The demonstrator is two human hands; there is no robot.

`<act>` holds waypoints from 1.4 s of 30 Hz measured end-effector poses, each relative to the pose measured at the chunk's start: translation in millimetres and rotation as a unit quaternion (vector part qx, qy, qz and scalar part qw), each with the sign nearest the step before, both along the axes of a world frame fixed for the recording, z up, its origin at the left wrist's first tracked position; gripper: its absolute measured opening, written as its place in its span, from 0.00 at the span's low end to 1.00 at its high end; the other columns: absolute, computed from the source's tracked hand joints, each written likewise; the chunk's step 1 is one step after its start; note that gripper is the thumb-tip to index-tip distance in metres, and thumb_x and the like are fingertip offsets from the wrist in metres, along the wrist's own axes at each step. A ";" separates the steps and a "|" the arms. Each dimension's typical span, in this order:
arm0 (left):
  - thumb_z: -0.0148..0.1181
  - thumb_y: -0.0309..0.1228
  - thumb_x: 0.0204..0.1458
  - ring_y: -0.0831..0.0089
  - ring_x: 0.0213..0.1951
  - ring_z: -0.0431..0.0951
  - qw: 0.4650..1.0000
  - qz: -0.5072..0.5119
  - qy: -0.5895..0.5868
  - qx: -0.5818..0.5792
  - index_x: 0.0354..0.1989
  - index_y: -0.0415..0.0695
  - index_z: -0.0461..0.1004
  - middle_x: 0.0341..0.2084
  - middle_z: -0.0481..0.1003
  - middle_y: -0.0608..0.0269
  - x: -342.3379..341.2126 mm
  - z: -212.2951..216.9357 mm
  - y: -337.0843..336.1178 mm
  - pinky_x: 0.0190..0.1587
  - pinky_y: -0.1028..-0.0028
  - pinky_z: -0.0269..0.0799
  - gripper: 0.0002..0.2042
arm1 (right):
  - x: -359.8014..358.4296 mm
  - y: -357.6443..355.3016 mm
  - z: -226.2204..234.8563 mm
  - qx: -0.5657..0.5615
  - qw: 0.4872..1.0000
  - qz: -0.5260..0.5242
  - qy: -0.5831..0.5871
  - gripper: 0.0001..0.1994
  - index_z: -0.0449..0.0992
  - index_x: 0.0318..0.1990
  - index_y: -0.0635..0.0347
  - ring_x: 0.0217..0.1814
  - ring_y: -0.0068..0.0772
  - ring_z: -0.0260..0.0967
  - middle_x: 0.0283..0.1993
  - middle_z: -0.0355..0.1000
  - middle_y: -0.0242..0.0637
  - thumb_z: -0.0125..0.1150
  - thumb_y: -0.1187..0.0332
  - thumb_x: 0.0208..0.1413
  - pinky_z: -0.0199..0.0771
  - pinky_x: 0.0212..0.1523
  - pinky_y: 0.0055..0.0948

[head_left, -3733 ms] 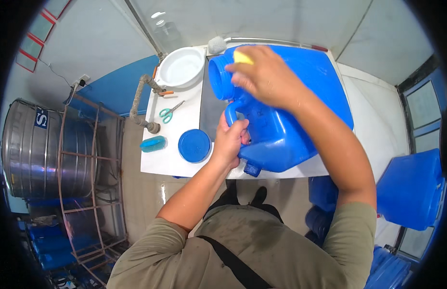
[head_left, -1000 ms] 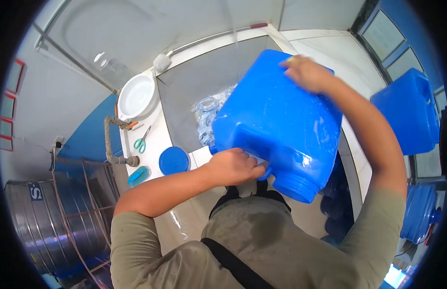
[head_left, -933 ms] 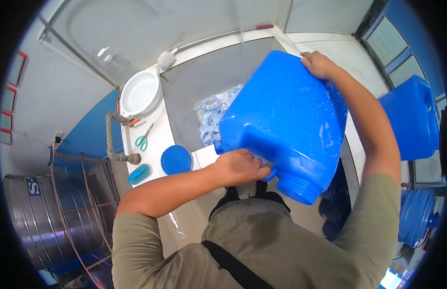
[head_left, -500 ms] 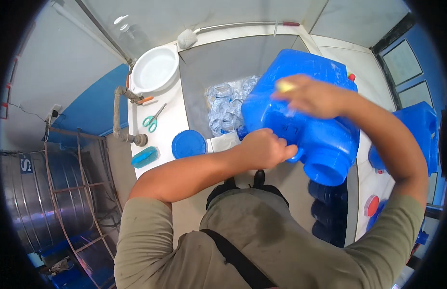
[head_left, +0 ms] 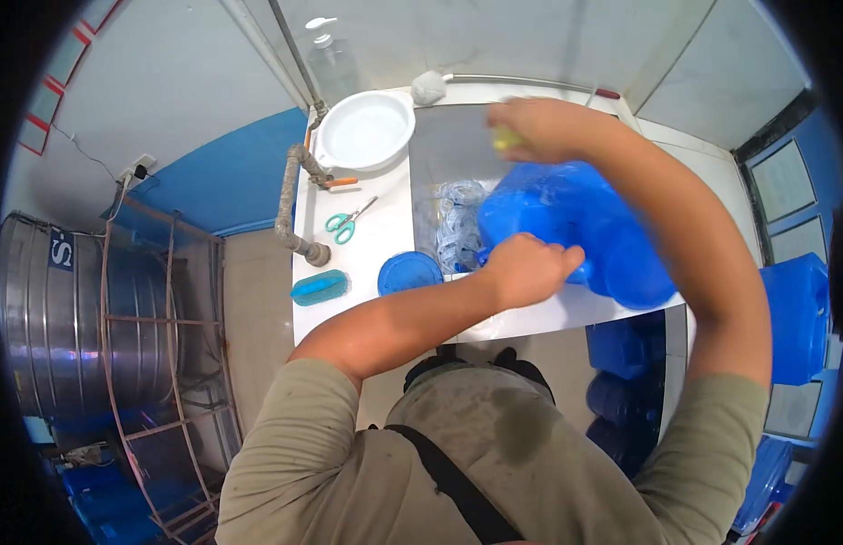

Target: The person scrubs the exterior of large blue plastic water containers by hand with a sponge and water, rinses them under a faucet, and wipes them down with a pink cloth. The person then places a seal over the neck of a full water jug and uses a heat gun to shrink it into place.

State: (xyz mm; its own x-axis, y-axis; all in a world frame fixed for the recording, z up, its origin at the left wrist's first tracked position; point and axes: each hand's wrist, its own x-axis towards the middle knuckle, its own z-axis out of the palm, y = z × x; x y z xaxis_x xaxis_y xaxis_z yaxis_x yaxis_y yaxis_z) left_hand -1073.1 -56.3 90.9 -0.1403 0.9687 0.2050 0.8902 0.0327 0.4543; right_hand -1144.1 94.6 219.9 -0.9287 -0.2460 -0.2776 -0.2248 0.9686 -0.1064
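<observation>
A big blue plastic water jug (head_left: 553, 202) lies tilted over the sink, its round mouth pointing toward me and to the right. My left hand (head_left: 535, 271) is closed around the jug's handle on the near side. Beyond the jug's far left edge, my right hand (head_left: 541, 127) is closed on a small yellow sponge-like piece (head_left: 506, 138), slightly smeared by motion. Clear crumpled plastic rings or strips (head_left: 459, 222) fill the sink (head_left: 448, 136) left of the jug. My right forearm hides part of the jug.
Left of the sink are a white basin (head_left: 365, 132), teal-handled scissors (head_left: 349, 221), a blue-handled scrub brush (head_left: 320, 288), a blue round lid (head_left: 409, 272) and a pipe tap (head_left: 290, 200). A long-handled brush (head_left: 428, 88) lies behind. Another blue jug (head_left: 793, 318) stands right.
My right hand, with the yellow piece, has moved from the jug's upper face to beyond its far left edge. My left hand keeps its grip. The whole view has shifted.
</observation>
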 end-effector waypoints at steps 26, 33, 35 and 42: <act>0.61 0.44 0.54 0.52 0.54 0.75 0.958 0.183 0.128 -0.182 0.58 0.48 0.73 0.52 0.74 0.49 -168.0 -18.2 239.2 0.55 0.55 0.71 0.24 | -74.2 252.1 -41.8 -0.501 0.842 -0.197 -0.038 0.10 0.74 0.48 0.63 0.34 0.21 0.75 0.39 0.77 0.35 0.51 0.73 0.62 0.78 0.37 0.24; 0.55 0.48 0.56 0.54 0.56 0.74 0.944 0.287 0.144 -0.075 0.60 0.52 0.72 0.53 0.74 0.50 -235.5 -64.2 324.0 0.57 0.55 0.71 0.24 | -82.0 252.2 -78.8 -0.192 0.934 -0.160 0.254 0.14 0.76 0.45 0.64 0.31 0.34 0.75 0.34 0.78 0.44 0.52 0.63 0.61 0.77 0.36 0.37; 0.55 0.48 0.57 0.55 0.56 0.73 0.934 0.314 0.134 -0.104 0.60 0.51 0.72 0.54 0.74 0.50 -249.0 -82.2 326.4 0.58 0.56 0.70 0.24 | -68.2 239.6 -87.4 -0.305 0.906 -0.218 0.196 0.14 0.78 0.44 0.64 0.37 0.39 0.75 0.37 0.78 0.44 0.53 0.63 0.59 0.76 0.42 0.41; 0.52 0.46 0.59 0.56 0.57 0.72 0.916 0.338 0.134 -0.169 0.59 0.49 0.71 0.56 0.72 0.50 -287.2 -115.9 337.0 0.58 0.57 0.70 0.23 | -16.6 205.2 -124.7 -0.433 0.836 0.015 0.337 0.19 0.78 0.54 0.58 0.62 0.44 0.67 0.57 0.73 0.47 0.50 0.57 0.64 0.64 0.63 0.39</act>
State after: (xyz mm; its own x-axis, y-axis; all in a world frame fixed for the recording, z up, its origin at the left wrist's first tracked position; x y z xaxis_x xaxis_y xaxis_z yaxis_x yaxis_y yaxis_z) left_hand -1360.2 280.7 -25.0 -0.7199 0.6936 0.0234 0.6928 0.7162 0.0843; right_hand -1160.8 299.8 95.1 -0.7917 -0.1105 0.6008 -0.5396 0.5874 -0.6031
